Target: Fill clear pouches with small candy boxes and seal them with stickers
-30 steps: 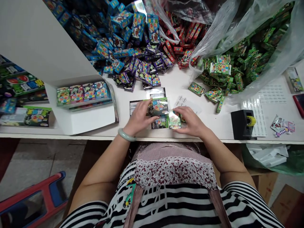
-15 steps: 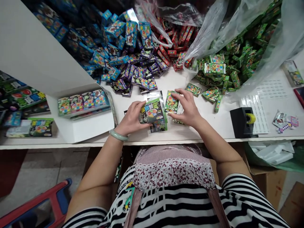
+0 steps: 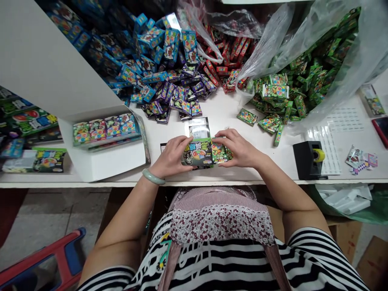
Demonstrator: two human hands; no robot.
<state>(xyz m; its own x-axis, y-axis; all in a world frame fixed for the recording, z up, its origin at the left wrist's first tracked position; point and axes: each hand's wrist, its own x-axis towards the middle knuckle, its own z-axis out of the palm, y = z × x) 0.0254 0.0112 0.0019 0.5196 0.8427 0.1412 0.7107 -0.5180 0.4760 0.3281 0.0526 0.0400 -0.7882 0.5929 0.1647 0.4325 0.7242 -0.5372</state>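
Note:
My left hand (image 3: 170, 155) grips a dark printed pouch (image 3: 197, 151) just above the table's front edge. My right hand (image 3: 241, 148) holds a small green box (image 3: 218, 152) pressed against the pouch's right end. A stack of flat pouches (image 3: 199, 130) lies on the white table (image 3: 224, 113) just behind both hands. A pale green bangle (image 3: 153, 177) sits on my left wrist.
Piles of small boxes fill the back: blue (image 3: 145, 44), purple (image 3: 178, 95), red (image 3: 224, 56), and green (image 3: 291, 81) spilling from clear plastic bags. An open white carton (image 3: 103, 155) with a row of boxes stands left. A black tape dispenser (image 3: 309, 159) and sticker sheets (image 3: 329, 149) lie right.
My right hand came back from the loose green boxes with one box and brought it to the pouch. My left hand stayed on the pouch, tilting it flatter.

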